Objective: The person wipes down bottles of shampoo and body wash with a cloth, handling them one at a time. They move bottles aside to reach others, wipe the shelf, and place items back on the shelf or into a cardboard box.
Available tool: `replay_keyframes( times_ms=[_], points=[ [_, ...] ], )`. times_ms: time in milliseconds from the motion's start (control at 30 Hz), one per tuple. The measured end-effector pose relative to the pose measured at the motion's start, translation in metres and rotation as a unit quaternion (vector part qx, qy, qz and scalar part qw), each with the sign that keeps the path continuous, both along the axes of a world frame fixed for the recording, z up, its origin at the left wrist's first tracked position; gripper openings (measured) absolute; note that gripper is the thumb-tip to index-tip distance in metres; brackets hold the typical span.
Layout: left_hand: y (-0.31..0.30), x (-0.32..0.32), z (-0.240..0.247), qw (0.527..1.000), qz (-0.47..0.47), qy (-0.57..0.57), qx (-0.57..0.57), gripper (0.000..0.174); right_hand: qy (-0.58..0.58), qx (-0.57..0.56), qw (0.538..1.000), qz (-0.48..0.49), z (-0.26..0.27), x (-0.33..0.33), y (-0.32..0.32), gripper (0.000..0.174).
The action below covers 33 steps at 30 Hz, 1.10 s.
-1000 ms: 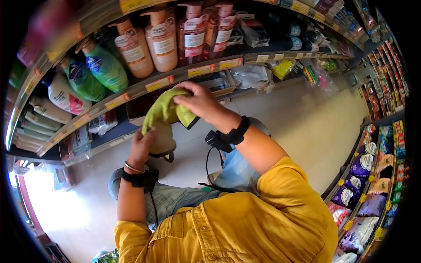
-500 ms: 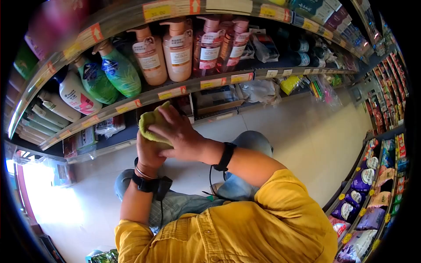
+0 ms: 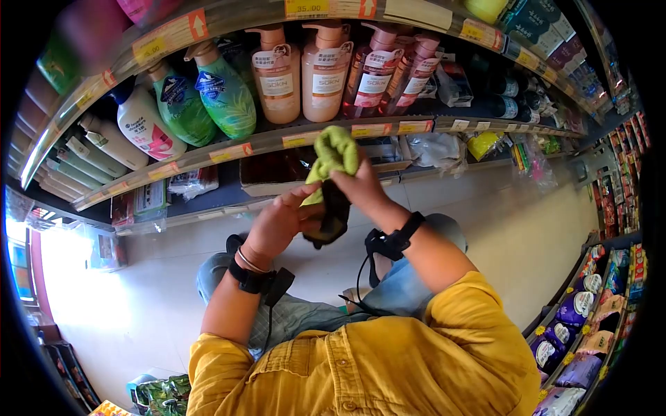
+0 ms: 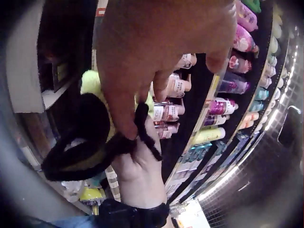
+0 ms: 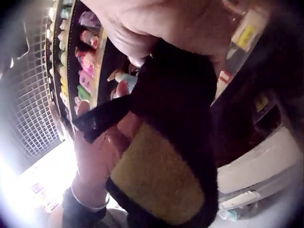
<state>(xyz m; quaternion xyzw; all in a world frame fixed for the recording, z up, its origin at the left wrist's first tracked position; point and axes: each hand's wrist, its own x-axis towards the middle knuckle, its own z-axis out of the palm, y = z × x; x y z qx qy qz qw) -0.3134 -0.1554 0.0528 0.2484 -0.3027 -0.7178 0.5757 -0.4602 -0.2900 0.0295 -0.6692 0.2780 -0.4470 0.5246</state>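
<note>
A yellow-green cloth (image 3: 336,147) with a black border is bunched between my hands, in front of the lower shelf. My right hand (image 3: 361,191) grips its gathered part, thumb over the fabric. From the left, my left hand (image 3: 272,227) pinches its edge near the dark border. In the left wrist view, a finger of that hand lies on the black trim (image 4: 88,116), which hangs in a loop. The right wrist view shows a wide black band around a yellowish patch (image 5: 159,175), and a short black strap (image 5: 102,118) at the left hand's fingers.
Pump bottles (image 3: 326,76) line the shelf ahead, with green bottles (image 3: 225,93) and a white bottle (image 3: 146,121) farther left. Below are an open carton (image 3: 267,187) and plastic-wrapped goods (image 3: 437,152). Purple packs (image 3: 574,308) fill a rack at right.
The hands came together over the cloth, then moved apart again and to the right in view. The cloth now stands bunched above the right thumb, its dark border hanging below.
</note>
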Motion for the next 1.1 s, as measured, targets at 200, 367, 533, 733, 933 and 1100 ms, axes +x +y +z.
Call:
replay_keyframes(
  times_ms=[200, 367, 533, 733, 933, 1100],
  points=[
    [-0.005, 0.011, -0.008, 0.984, 0.085, -0.072, 0.141, 0.029, -0.064, 0.087, 0.973, -0.202, -0.001, -0.074, -0.055, 0.040],
    [0.000, 0.013, -0.006, 0.974, 0.104, -0.116, 0.162, 0.018, 0.002, 0.079, 0.905, -0.419, -0.005, -0.114, -0.103, 0.049],
    [0.003, 0.007, 0.002, 0.977, 0.085, -0.128, 0.151, 0.017, 0.095, 0.099, 0.910, -0.391, -0.035, -0.096, -0.131, 0.050],
    [0.006, 0.010, 0.005, 0.974, 0.083, -0.165, 0.127, 0.017, 0.043, 0.126, 0.953, -0.273, -0.036, -0.017, -0.080, 0.049],
    [0.011, 0.017, -0.001, 0.965, 0.198, -0.139, 0.102, 0.015, 0.097, 0.042, 0.985, -0.139, -0.001, 0.077, 0.000, 0.029],
    [0.013, 0.026, -0.009, 0.947, 0.281, -0.148, 0.051, 0.012, 0.180, 0.082, 0.980, 0.013, -0.001, 0.138, 0.022, 0.031]
  ],
)
